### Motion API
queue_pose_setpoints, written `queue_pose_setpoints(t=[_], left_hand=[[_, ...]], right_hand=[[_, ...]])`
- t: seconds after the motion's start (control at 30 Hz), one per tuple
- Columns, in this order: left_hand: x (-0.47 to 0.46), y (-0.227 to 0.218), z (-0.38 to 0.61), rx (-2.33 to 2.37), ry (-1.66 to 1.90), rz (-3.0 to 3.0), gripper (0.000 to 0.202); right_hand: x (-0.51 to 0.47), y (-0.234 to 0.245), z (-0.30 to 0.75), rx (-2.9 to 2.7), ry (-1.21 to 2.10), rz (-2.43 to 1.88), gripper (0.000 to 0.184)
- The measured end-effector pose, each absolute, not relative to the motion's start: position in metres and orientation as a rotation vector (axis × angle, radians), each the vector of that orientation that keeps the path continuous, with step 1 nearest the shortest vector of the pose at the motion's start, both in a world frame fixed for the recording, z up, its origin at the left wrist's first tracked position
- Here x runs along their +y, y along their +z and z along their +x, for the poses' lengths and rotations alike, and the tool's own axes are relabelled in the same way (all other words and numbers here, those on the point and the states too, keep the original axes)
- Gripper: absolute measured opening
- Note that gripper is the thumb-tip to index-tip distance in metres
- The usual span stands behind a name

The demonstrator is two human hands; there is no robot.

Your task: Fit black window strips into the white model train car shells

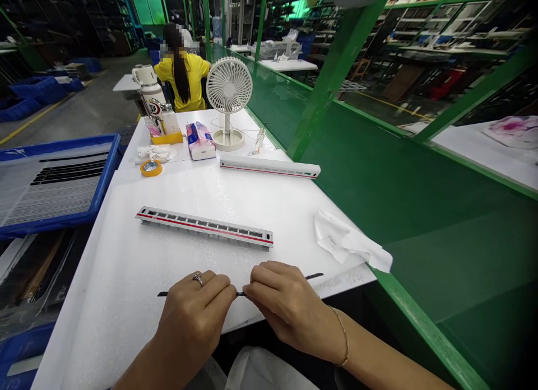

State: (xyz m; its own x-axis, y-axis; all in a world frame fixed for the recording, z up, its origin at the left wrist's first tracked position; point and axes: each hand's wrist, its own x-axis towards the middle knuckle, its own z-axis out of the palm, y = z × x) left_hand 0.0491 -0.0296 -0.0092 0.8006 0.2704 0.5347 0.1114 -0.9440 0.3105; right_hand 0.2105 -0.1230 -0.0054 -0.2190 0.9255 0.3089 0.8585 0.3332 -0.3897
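**Q:** So what have we got in our hands here?

**A:** A thin black strip (240, 293), pinched mid-length. The left hand (194, 317) and right hand (286, 306) have their fingers pressed together, almost meeting. It runs side to side, right end slightly farther away, just in front of the train carriage shell (204, 226).

**Q:** And around that shell?

**A:** A second shell (269, 167) lies beyond it, a crumpled tissue (348, 238) to its right, and a blue tray (63, 145) of more black strips (69, 171) to its left. We can't tell whether any strip is fitted yet.
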Motion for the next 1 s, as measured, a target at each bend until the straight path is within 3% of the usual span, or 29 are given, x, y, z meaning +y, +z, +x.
queue_pose_setpoints(t=[0.47, 0.6, 1.0], left_hand=[[-0.026, -0.01, 0.043, 0.366, 0.92, 2.708, 0.015], [-0.028, -0.009, 0.043, 0.396, 0.93, 2.709, 0.014], [-0.037, -0.011, 0.056, 0.376, 0.903, 2.636, 0.02]], right_hand=[[-0.126, -0.003, 0.224, -2.178, 0.004, -1.619, 0.027], [-0.124, -0.001, 0.22, -2.092, 0.038, -1.627, 0.016], [-0.12, 0.0, 0.209, -2.164, 0.114, -1.535, 0.023]])
